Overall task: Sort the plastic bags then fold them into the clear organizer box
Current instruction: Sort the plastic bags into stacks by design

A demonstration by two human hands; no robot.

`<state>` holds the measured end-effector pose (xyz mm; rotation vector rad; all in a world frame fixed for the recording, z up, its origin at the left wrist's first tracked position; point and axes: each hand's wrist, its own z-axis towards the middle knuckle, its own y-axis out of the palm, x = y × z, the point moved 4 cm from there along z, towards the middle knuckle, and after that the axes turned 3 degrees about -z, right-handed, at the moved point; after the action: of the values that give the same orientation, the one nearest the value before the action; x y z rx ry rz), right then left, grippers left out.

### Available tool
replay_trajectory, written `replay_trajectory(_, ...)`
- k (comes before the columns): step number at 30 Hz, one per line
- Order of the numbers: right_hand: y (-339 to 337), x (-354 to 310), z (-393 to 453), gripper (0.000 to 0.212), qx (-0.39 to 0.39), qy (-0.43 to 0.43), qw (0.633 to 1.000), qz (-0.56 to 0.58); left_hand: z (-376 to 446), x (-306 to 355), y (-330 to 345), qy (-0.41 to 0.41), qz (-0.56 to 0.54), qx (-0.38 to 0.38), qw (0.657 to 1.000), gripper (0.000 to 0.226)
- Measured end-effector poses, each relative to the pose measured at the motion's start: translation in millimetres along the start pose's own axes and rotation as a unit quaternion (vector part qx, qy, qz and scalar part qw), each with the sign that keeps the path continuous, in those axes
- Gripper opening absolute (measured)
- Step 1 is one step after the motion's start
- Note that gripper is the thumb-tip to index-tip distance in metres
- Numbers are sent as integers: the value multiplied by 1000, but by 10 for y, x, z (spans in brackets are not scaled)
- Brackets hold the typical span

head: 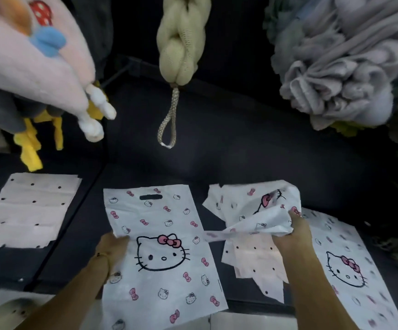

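A: White plastic, printed with a cartoon cat face and pink bows: that is the flat bag at the lower centre of the frame, lying on a dark surface.

B: Which way does it run?

A: Its long axis goes from the bottom edge of the frame up toward the centre, leaning slightly left. The cut-out handle slot is at the upper end, and the cat face reads upright.

B: What are the hands doing?

A: The left hand, lower left of centre, pinches that bag's left edge. The right hand, right of centre, is closed around a crumpled bag with the same cat print, bunched and lifted off the surface.

B: How many bags are there?

A: Three cat-print bags: the flat one, the crumpled one, and a third cat bag lying flat at the lower right, its long axis slanting toward the bottom right corner. Under the crumpled one lie pale pink dotted bags, their number unclear. A stack of dotted white bags lies at the left, too layered to count.

B: Anything else?

A: Along the top of the frame: a pink plush toy at upper left, a braided cream cord with a loop at top centre, and grey bunched fabric at upper right.
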<state>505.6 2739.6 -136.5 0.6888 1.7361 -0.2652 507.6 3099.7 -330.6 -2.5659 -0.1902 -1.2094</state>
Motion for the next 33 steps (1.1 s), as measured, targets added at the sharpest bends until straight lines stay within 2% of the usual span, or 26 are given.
replay_trajectory(2, 44, -30, -47, 23, -4, -42, 998, -54, -104, -1, 168, 11, -15, -34, 999, 8)
replay_trajectory(3, 101, -63, -104, 18, 0, -89, 989, -117, -148, 1, 230, 14, -27, -42, 999, 8)
replay_trajectory(5, 344, -17, -281, 7, -28, -213, 945, -246, -223, 12, 303, 11, -62, -50, 997, 8)
replay_trajectory(6, 512, 84, -427, 9, -56, -260, 919, -291, -261, 16, 316, 1, -82, -55, 995, 8)
replay_trajectory(9, 889, 510, -804, 12, -106, -324, 864, -371, -332, -1, 300, -33, -137, -74, 987, 18)
replay_trajectory(11, 978, 816, -952, 6, -125, -369, 806, -446, -376, -33, 276, -55, -157, -92, 982, 30)
replay_trajectory(13, 1011, 1197, -1046, 9, -181, -375, 728, -545, -385, -55, 246, -71, -177, -91, 977, 42)
replay_trajectory(15, 1007, 1580, -1110, 17, -254, -331, 658, -627, -379, -73, 166, -83, -190, -57, 977, 51)
replay_trajectory(17, 982, 1823, -1174, 24, -312, -290, 628, -651, -354, -88, 79, -101, -229, -55, 967, 57)
replay_trajectory(19, 968, 1957, -1234, 30, -368, -258, 618, -645, -356, -88, 42, -102, -254, -111, 955, 63)
replay_trajectory(20, 961, 2009, -1256, 36, -401, -230, 615, -639, -364, -92, 38, -83, -226, -135, 961, 60)
replay_trajectory(21, 937, 2052, -1251, 45, -433, -170, 628, -623, -365, -100, 21, -49, -180, -134, 973, 50)
replay_trajectory(23, 897, 2062, -1194, 56, -463, -10, 709, -532, -326, -140, -28, 33, -90, -80, 992, 32)
replay_trajectory(24, 867, 2023, -1085, 49, -432, 11, 759, -487, -305, -165, -53, 57, -61, -60, 995, 39)
replay_trajectory(25, 805, 1955, -912, 37, -358, -14, 801, -480, -287, -181, -87, 66, -48, -53, 995, 48)
replay_trajectory(26, 706, 1886, -707, 29, -264, -49, 823, -502, -258, -210, -142, 64, -44, -53, 996, 52)
replay_trajectory(27, 579, 1828, -520, 33, -169, -61, 813, -554, -221, -244, -206, 56, -39, -52, 996, 52)
replay_trajectory(28, 460, 1808, -373, 42, -104, -42, 786, -608, -174, -286, -277, 43, -32, -49, 997, 48)
replay_trajectory(30, 330, 1891, -228, 54, -78, 27, 745, -662, -86, -364, -406, 18, -14, -33, 999, 41)
replay_trajectory(31, 334, 1961, -203, 60, -93, 53, 747, -656, -63, -396, -453, 10, -10, -25, 1000, 41)
replay_trajectory(33, 386, 2084, -184, 62, -112, 88, 793, -593, -44, -449, -499, 6, -7, -27, 1000, 42)
